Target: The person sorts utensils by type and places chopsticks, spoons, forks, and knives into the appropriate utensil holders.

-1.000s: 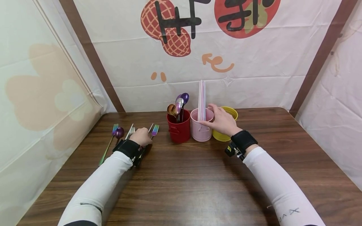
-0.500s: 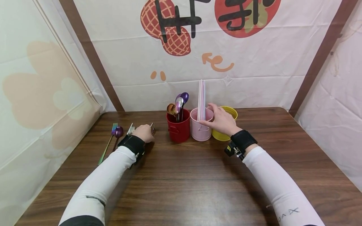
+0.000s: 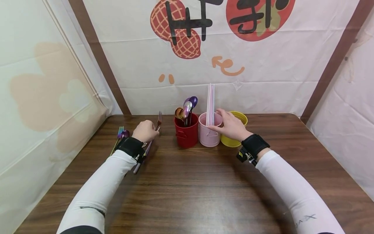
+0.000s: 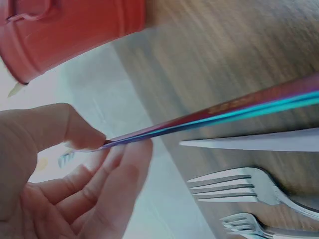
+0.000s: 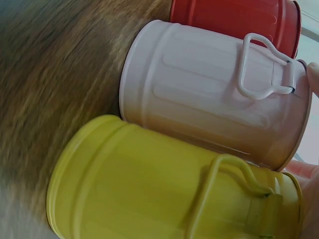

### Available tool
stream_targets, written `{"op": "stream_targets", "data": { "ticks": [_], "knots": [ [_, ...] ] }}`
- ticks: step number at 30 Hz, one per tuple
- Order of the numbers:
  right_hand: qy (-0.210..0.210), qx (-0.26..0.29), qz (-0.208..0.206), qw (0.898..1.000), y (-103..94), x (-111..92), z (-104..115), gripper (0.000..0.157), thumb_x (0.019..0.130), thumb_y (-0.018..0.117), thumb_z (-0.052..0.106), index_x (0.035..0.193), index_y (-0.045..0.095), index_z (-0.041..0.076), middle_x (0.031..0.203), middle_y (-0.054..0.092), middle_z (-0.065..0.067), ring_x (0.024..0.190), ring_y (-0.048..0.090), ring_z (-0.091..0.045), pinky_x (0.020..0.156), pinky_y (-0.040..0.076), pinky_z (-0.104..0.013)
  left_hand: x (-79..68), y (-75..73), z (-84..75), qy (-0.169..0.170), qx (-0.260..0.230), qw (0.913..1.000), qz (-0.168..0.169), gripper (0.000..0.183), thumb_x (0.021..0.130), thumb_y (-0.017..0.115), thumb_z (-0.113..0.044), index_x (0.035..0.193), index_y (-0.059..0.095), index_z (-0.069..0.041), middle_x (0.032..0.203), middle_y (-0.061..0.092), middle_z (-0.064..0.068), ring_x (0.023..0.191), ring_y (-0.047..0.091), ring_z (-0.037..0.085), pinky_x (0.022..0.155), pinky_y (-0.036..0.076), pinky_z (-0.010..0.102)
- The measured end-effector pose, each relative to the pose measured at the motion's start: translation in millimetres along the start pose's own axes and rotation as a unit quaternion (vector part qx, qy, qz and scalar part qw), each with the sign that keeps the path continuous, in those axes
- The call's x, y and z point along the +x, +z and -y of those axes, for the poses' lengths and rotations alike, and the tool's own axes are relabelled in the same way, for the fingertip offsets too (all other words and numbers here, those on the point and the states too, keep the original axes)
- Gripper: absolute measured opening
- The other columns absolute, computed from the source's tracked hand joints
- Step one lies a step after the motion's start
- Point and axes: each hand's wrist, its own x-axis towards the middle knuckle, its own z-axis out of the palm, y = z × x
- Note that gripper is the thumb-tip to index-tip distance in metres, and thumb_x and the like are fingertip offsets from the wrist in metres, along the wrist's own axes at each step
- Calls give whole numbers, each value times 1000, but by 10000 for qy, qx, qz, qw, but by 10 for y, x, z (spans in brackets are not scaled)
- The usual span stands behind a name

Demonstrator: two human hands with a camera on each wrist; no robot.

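Note:
My left hand pinches a purple-and-teal metallic fork between thumb and fingers. In the head view the fork's tines point toward the back wall, left of the red bucket. My right hand holds the rim of the pink bucket, thumb at the front and fingers behind. Pale chopsticks stand in the pink bucket. Beside the left hand, the left wrist view shows a knife and two silver forks, the larger fork nearer the knife.
Several spoons stand in the red bucket. A yellow bucket stands against the pink bucket's right side. At the left lie a rainbow fork and a purple spoon, partly behind the left wrist. A cloth wall rises behind the wooden table.
My left hand has picked up the rainbow-coloured fork, whose tines now reach farther back and higher in the head view. My right hand stays on the pink bucket.

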Motion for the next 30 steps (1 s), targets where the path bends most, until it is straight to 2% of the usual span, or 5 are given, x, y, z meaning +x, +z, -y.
{"op": "stream_targets", "data": {
  "ticks": [7,11,17,24,30],
  "knots": [
    [-284,-274,-7,9992,-144,-96,-60,87,86,64,59,145,35,3,140,48,-18,125,47,-34,100,41,-51,-82,-143,-88,251,-645,9951,-712,14,87,64,-15,84,60,-2,77,60,9,72,55,26,67,44,38],
    [-271,-437,-182,9985,-323,-168,-180,82,89,64,54,146,35,3,142,46,-19,128,44,-37,100,38,-54,-138,-226,-174,694,-1246,9777,-1543,9,85,62,-10,87,61,-1,79,63,12,73,57,26,68,43,37],
    [160,-99,-410,9990,-531,-299,-514,84,90,62,53,149,28,4,149,36,-20,134,35,-39,103,32,-57,-225,-327,-463,1325,-2597,9246,-2451,7,87,63,-4,92,62,1,80,65,11,70,57,16,63,46,23],
    [439,468,-299,9975,-500,-403,-763,90,90,64,49,150,19,-1,151,28,-27,137,28,-43,107,27,-57,-245,-370,-932,1727,-4562,8417,-2315,6,89,60,4,95,60,6,84,67,13,71,63,12,55,54,25],
    [643,1017,-75,9927,-328,-410,-793,97,88,70,45,152,12,0,152,26,-26,136,30,-41,107,28,-57,-148,-288,-1281,1900,-5056,8210,-1852,8,92,60,4,99,58,5,95,66,23,74,65,13,59,55,26]
  ]
}}
